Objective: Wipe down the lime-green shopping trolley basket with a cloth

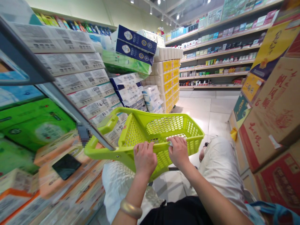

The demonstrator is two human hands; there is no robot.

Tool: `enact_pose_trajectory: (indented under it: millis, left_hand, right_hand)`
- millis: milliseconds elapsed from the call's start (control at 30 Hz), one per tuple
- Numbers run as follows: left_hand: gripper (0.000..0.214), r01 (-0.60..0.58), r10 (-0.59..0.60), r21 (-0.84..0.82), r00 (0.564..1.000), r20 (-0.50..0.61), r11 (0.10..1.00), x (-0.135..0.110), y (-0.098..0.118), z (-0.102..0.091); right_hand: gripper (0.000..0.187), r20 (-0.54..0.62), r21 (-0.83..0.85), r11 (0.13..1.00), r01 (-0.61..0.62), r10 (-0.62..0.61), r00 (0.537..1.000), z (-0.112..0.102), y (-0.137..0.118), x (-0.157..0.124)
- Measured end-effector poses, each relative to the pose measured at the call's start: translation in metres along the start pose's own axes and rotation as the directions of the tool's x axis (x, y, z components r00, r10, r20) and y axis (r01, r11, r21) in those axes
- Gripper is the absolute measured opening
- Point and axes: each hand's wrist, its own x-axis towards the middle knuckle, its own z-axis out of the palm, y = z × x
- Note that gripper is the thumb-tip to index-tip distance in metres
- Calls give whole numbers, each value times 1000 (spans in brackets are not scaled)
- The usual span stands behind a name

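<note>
A lime-green plastic shopping basket (pixel 164 125) with perforated walls stands in front of me, its inside mostly bare. A long grey metal handle (pixel 77 112) joins its left end and runs up past the left edge of the view. Over the basket's near rim my left hand (pixel 144 157) is closed, fingers curled across the top. To its right, my right hand (pixel 179 151) also grips that rim. A small white tissue-like piece (pixel 170 143) shows by its thumb and finger; how it is held is partly hidden.
Stacked packs of paper goods (pixel 82 78) rise on the left, with a dark phone-like slab (pixel 67 166) on an orange pack. Cardboard cartons (pixel 276 103) line the right. Shelves of goods (pixel 217 50) stand behind the tiled floor (pixel 199 106). My legs (pixel 217 165) flank the basket.
</note>
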Motion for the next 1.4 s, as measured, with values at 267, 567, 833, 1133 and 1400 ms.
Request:
enact_pose_trajectory:
  millis: [267,567,833,1133,1400]
  left_hand:
    - [39,-50,50,-13,999,-9,999,-1,-5,0]
    - [37,1,-2,-16,1000,-16,1000,0,-1,3]
    - [37,-32,31,-25,999,-31,999,-2,-8,3]
    - [31,4,-5,-30,999,-37,1000,-2,0,5]
    - [36,-27,26,-28,999,-42,999,-3,-3,2]
  right_hand:
    - [36,106,58,988,145,-150,983,4,-11,3]
    - [35,23,22,999,47,-48,999,6,-10,0]
    - [34,69,12,993,116,-116,991,-1,0,1]
    - [33,52,40,996,81,-83,995,9,-32,1]
    - [30,104,44,992,119,-123,987,5,-19,3]
